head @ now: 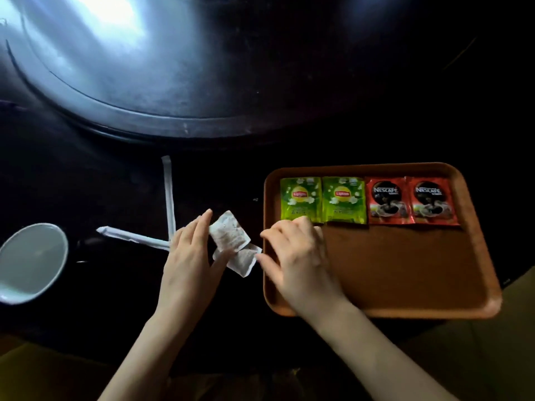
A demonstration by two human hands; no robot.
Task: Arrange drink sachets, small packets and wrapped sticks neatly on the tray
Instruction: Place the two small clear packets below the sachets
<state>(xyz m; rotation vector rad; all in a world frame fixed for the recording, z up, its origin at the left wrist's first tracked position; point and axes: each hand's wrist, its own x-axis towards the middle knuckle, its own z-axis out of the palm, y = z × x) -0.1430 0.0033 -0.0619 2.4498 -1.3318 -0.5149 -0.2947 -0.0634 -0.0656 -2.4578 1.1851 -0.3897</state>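
An orange tray lies on the dark table at the right. Along its far edge stand two green Lipton sachets and two red Nescafe sachets in a row. Left of the tray, two small white packets overlap: my left hand pinches the upper packet between fingers and thumb, and my right hand, over the tray's left edge, touches the corner of the lower packet with its thumb. Two white wrapped sticks lie crossed on the table beside my left hand.
A white cup stands at the left edge. A large round raised turntable fills the far part of the table. The near half of the tray floor is bare.
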